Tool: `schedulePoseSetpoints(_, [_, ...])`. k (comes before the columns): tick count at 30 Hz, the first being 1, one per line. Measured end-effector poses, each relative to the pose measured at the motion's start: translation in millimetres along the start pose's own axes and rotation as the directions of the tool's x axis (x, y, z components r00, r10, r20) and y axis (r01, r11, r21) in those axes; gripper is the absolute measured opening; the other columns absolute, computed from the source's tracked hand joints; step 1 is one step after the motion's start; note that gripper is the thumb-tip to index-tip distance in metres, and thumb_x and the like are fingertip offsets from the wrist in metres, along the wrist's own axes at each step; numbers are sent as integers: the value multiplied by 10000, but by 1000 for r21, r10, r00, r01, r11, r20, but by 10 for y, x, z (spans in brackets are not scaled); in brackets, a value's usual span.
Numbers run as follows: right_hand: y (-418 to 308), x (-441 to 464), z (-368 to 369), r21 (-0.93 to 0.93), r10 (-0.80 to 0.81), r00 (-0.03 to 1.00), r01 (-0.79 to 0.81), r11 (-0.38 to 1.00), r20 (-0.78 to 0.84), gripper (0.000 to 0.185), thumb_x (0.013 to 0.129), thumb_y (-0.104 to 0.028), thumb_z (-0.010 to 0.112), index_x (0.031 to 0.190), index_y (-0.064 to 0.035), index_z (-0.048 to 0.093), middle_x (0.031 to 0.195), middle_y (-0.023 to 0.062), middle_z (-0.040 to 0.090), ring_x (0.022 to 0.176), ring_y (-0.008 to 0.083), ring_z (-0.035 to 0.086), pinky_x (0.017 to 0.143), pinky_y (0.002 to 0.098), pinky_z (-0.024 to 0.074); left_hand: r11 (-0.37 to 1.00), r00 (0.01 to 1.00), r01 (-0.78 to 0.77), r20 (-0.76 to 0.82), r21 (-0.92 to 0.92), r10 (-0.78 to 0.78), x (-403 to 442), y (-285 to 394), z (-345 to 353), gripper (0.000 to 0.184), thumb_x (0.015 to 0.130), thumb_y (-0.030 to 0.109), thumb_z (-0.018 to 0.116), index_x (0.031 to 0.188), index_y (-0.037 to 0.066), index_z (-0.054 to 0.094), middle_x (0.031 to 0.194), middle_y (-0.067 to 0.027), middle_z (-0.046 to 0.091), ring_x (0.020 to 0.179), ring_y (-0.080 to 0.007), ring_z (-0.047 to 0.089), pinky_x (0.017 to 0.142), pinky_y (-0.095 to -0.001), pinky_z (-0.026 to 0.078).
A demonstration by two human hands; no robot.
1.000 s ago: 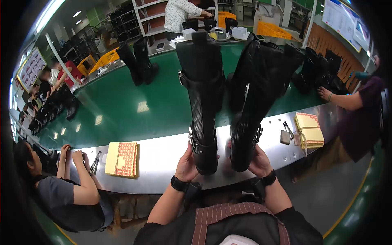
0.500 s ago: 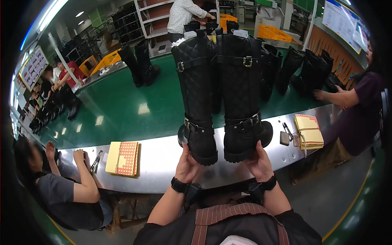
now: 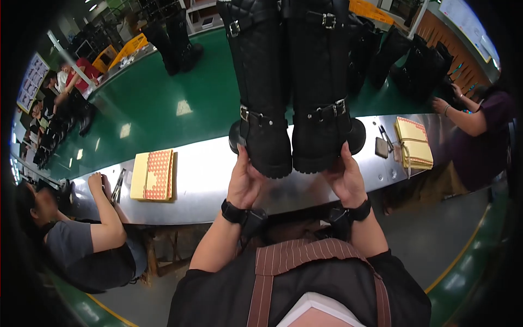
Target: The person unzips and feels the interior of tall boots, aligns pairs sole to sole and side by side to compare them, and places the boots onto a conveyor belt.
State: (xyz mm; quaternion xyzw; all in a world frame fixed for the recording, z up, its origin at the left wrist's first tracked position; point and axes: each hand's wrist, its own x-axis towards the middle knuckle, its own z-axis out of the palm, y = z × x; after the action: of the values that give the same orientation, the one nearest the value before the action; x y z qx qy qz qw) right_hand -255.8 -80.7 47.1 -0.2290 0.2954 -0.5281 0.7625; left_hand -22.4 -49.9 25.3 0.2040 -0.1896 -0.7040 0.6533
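Observation:
Two tall black boots with buckled straps stand upright side by side in front of me, heels toward me. My left hand point(image 3: 245, 182) holds the left boot point(image 3: 265, 131) low at its heel, thumb up along the side. The right boot point(image 3: 318, 131) is held the same way by my right hand point(image 3: 347, 180). The fingers of both hands are partly hidden under and behind the soles. Beneath them lies the metal table edge point(image 3: 207, 174). A buckle sits at each ankle, and another near the top of each shaft.
Stacks of yellow sticker cards lie left point(image 3: 153, 175) and right point(image 3: 414, 143) on the metal edge, with tools point(image 3: 117, 186) beside them. More black boots point(image 3: 175, 46) stand on the green belt point(image 3: 147, 109). Co-workers sit at left point(image 3: 87, 240) and right point(image 3: 479, 136).
The boots have turned from side-on to heels toward me, both hands still on them. The camera view has tilted down. The co-worker's hands at the right have moved.

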Motion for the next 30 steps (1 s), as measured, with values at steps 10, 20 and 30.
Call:
schedulePoseSetpoints(10, [27, -44, 14, 89, 24, 981, -42, 995, 193, 534, 952, -412, 548, 1348, -65, 462, 1311, 96, 555, 1199, 241, 530, 1022, 420, 424, 988, 993, 96, 84, -121, -86, -82, 42, 40, 667, 960, 522, 418, 1450, 84, 308, 1440, -100, 434, 1314, -236, 438, 1096, -427, 358])
schedulePoseSetpoints(20, [78, -53, 50, 70, -9, 991, 0, 998, 132, 520, 950, -396, 558, 1340, -63, 469, 1310, 86, 556, 1192, 236, 536, 1029, 405, 426, 996, 999, 23, 33, -82, -20, -56, 65, 56, 655, 956, 538, 405, 1444, 106, 334, 1422, -85, 457, 1299, -229, 454, 1093, -418, 366])
schedulePoseSetpoints(30, [97, -20, -16, -35, -59, 995, 62, 997, 77, 525, 959, -399, 531, 1388, -111, 436, 1377, 79, 512, 1266, 249, 482, 1075, 452, 373, 993, 1000, 21, 7, -120, -21, -12, 28, -63, 611, 985, 466, 404, 1457, 96, 291, 1448, -98, 424, 1320, -236, 431, 1104, -426, 349])
